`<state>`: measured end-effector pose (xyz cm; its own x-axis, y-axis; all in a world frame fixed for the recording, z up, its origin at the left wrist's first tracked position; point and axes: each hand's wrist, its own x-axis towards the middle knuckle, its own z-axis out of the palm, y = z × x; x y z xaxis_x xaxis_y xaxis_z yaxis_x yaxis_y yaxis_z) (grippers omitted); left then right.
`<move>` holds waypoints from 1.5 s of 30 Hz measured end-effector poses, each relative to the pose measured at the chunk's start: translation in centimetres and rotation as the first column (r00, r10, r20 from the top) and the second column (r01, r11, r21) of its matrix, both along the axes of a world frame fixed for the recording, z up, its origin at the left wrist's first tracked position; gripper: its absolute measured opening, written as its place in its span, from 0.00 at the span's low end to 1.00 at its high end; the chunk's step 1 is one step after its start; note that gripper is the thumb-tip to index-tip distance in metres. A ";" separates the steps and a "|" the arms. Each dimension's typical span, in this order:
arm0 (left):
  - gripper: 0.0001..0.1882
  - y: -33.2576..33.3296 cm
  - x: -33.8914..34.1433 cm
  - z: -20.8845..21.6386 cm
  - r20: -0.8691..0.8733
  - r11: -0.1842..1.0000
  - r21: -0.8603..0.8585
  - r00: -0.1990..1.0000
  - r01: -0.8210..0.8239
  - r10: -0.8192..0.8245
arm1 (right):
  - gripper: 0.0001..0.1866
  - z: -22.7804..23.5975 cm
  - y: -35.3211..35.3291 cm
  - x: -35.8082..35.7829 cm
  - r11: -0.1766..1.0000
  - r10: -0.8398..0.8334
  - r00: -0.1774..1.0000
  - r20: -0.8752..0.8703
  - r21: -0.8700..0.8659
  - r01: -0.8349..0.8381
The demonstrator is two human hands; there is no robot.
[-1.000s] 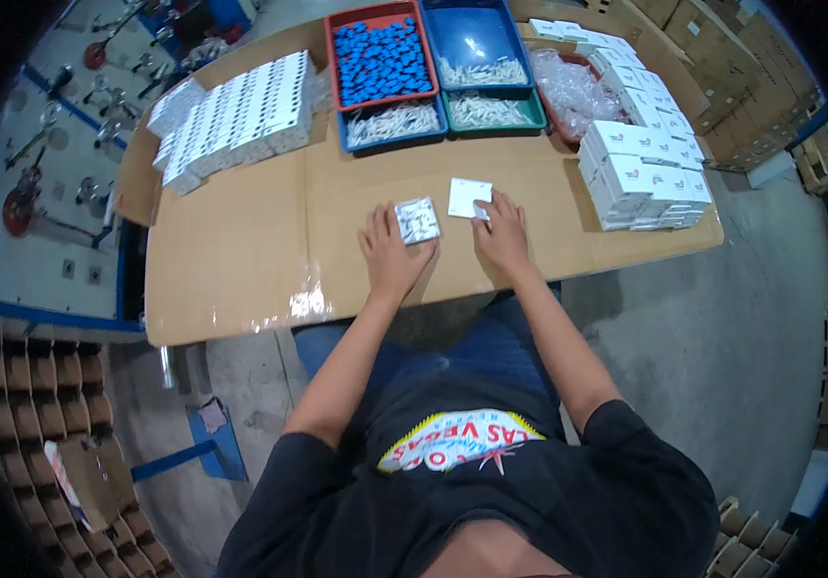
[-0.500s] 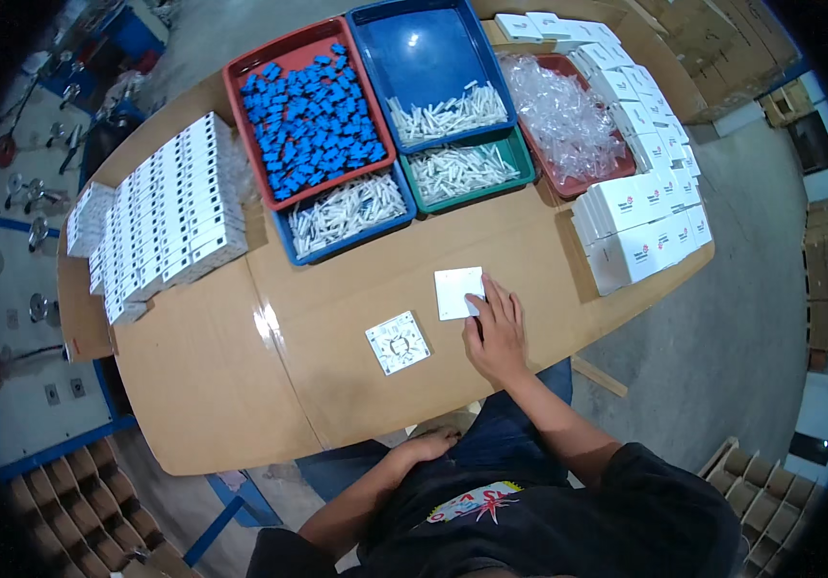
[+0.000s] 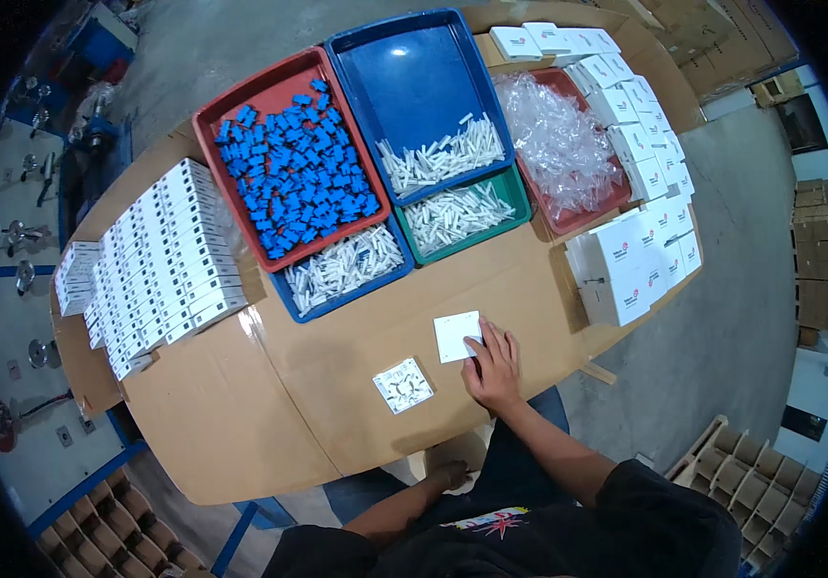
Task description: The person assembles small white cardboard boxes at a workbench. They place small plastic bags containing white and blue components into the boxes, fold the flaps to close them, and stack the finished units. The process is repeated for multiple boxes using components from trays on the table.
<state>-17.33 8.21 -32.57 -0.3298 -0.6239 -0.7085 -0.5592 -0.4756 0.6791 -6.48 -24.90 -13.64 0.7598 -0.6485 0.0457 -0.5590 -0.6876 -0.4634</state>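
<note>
My right hand (image 3: 494,364) lies flat on the cardboard-covered table (image 3: 337,385), its fingertips touching the near right edge of a plain white square card (image 3: 455,336). To the left of it lies a small white square tray with printed or moulded parts (image 3: 403,385), untouched. My left hand (image 3: 450,475) is down below the table's near edge, by my lap, fingers loosely curled with nothing visible in it.
Behind are a red tray of blue parts (image 3: 297,173), a blue tray (image 3: 414,87) and a green tray (image 3: 462,217) with white parts, and a red tray of clear bags (image 3: 563,144). White boxes are stacked at left (image 3: 164,260) and right (image 3: 635,241).
My left hand has left the small tray and dropped below the table edge. My right hand stays on the white card. The view has shifted to show more of the table.
</note>
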 end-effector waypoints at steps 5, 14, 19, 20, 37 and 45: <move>0.14 -1.6 3.2 4.0 -0.075 0.976 -0.023 0.974 -0.217 0.215 | 0.23 0.0 -0.1 0.2 1.000 0.012 1.000 -0.013 0.003 -0.012; 0.21 -5.8 12.4 10.9 0.127 0.881 0.063 0.879 -0.469 0.459 | 0.22 -0.3 -0.2 -0.2 1.000 0.018 0.999 -0.045 -0.013 -0.019; 0.23 -3.5 11.3 6.5 0.186 0.872 -0.122 0.852 -0.474 0.489 | 0.22 -0.1 -0.1 -0.3 1.000 0.029 0.999 -0.023 0.006 -0.029; 0.23 -3.2 10.5 6.1 0.244 0.867 -0.208 0.834 -0.453 0.495 | 0.22 -0.1 -0.2 -0.4 1.000 0.022 1.000 -0.019 0.009 -0.022; 0.15 -11.7 14.0 21.1 -0.163 0.823 -0.255 0.861 -0.508 0.481 | 0.26 -0.5 0.3 -1.2 1.000 -0.008 0.996 0.086 -0.008 0.008; 0.05 -11.6 15.6 17.4 -0.220 0.099 -0.745 0.383 -0.660 0.897 | 0.29 -0.8 0.5 -1.6 0.998 0.028 0.987 0.157 -0.068 -0.018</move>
